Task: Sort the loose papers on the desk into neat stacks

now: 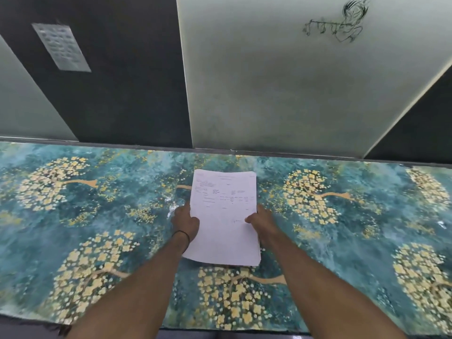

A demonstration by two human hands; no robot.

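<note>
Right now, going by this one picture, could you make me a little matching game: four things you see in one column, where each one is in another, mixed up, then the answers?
Things
1. paper stack
2. grey printed sheet
3. black line drawing
4. black wristband

Places
A. on the pale wall panel, upper right
B. round the left wrist
C. pinched between the left hand and the right hand, over the flowered desk cover
D. on the dark wall panel, upper left

Pairs: 1-C, 2-D, 3-A, 4-B.
</note>
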